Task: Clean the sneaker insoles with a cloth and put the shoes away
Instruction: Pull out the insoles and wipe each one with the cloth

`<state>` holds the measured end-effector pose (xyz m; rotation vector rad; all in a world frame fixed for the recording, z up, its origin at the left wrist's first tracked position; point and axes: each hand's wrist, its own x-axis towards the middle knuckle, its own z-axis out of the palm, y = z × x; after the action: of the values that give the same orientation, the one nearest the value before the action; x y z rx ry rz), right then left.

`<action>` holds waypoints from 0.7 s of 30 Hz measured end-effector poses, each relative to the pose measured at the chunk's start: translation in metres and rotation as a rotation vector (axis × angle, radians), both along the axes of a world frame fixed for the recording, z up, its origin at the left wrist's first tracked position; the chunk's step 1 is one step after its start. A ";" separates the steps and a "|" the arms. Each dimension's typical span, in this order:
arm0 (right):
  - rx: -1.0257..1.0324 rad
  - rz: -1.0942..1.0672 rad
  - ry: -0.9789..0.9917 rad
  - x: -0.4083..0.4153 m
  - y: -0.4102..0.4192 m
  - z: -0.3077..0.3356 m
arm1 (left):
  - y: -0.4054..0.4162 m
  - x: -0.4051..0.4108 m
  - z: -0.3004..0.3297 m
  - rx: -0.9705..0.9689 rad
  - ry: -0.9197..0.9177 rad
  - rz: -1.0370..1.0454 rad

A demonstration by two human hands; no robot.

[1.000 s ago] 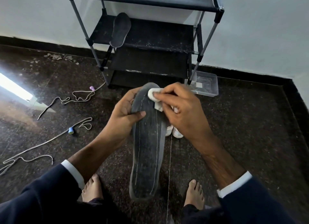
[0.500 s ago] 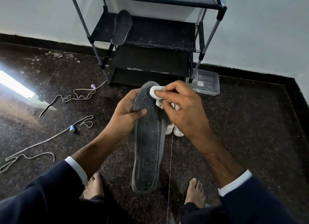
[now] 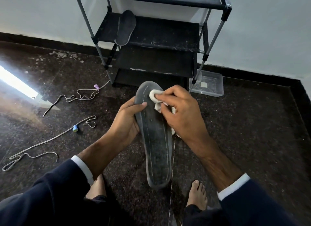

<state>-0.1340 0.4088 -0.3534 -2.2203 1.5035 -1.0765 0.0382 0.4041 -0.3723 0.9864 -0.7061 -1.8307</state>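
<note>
One insole (image 3: 155,138), dark, stitched, held upright over the floor (image 3: 244,133): left hand (image 3: 125,123) clamps its edge, thumb across the face; right hand (image 3: 180,114) pinches a white cloth (image 3: 155,96) onto the toe end. Advice: brace firmly from behind, wipe in short overlapping strokes toe to heel, turn the cloth to a fresh patch. Second insole (image 3: 125,27) on the rack (image 3: 165,33). Floor dark, speckled, glossy; two laces (image 3: 50,139) lie loose; clear tub (image 3: 208,84) beside the rack; pale wall behind

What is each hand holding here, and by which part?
Left hand grips the dark insole by its left edge near the toe end. Right hand pinches the bunched white cloth against the toe end.
</note>
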 end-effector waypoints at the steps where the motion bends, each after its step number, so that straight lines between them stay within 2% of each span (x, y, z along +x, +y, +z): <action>1: -0.014 -0.032 0.016 0.004 0.001 -0.001 | 0.002 -0.002 0.000 0.017 0.024 -0.020; 4: 0.018 -0.008 0.082 0.016 0.006 -0.005 | 0.005 -0.004 0.002 0.075 0.068 -0.043; 9: 0.063 0.269 0.218 0.028 0.012 -0.006 | 0.000 0.004 0.006 0.080 0.138 0.004; 13: 0.085 0.396 0.294 0.025 0.011 -0.004 | -0.004 0.012 0.009 0.076 0.118 0.038; 17: 0.211 0.469 0.352 0.006 0.011 -0.002 | -0.007 0.014 0.008 0.047 0.079 0.084; 18: 0.230 0.461 0.306 0.002 0.011 0.000 | -0.008 0.014 0.008 0.030 0.066 0.087; 21: 0.167 0.287 -0.033 -0.002 0.006 0.006 | -0.005 0.009 0.007 -0.009 0.043 0.036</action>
<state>-0.1365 0.4151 -0.3478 -2.2038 1.1679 -0.8609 0.0468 0.3994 -0.3657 0.9457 -0.6662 -1.8110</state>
